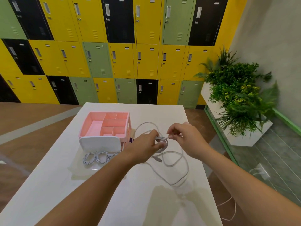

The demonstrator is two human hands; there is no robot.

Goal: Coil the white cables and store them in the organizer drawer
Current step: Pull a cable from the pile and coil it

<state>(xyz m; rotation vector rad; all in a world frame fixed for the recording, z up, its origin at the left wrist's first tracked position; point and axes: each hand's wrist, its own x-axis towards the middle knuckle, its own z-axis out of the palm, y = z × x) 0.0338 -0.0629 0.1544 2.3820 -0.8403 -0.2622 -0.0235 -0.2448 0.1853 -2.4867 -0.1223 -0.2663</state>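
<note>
So that loops cannot spring apart, the coil [162, 141] is gripped by the left hand [145, 144], the loose cable [170, 166] pinched by the right hand [187, 137].

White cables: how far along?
Done: two coiled bundles lie in front of the pink organizer. In hand: left hand holds a partial coil, right hand pinches its loose length. Left: winding the rest lying on the table, then storing it.

White table [130, 193] standing in fgd on wood floor [32, 115]. Lockers [114, 46] in yellow, green & blk lining the back. At rt, plants [236, 88] spilling over a white planter [247, 137], w/ green-framed glass [276, 160] running alongside.
</note>
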